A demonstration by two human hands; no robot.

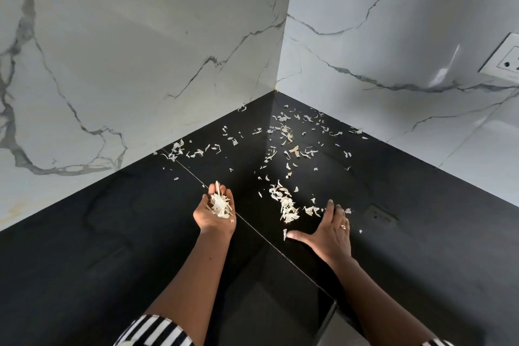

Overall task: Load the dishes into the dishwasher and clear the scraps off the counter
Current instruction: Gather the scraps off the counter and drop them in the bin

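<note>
Two hands work over a black counter (112, 233) that runs into the corner (276, 90) where two marble walls meet. The left hand (214, 215) is turned palm up, well out from the corner, its fingers relaxed and lightly cupped like a small bowl. In it lies a handful (220, 205) of pale, papery scraps, thin curled flakes and a few straighter slivers, one of them poking past the fingertips toward the corner.

The right hand (330, 229) lies flat on the counter, palm down, fingers straight and thumb spread wide, gripping nothing; a ring (343, 227) shows on one finger. Just on the corner side of its thumb and index finger sits a loose heap (286, 206) of the same off-white flakes, with a stray piece touching the thumb tip.

More scraps (283, 132) are scattered thinly from that heap back to the corner, thickest close to the walls, and a small cluster sits on a thin seam (185, 167) in the counter by the wall left of the corner. A white socket (505, 60) is set in the wall far right of the corner. A black-and-white striped sleeve (153, 330) covers the left upper arm.
</note>
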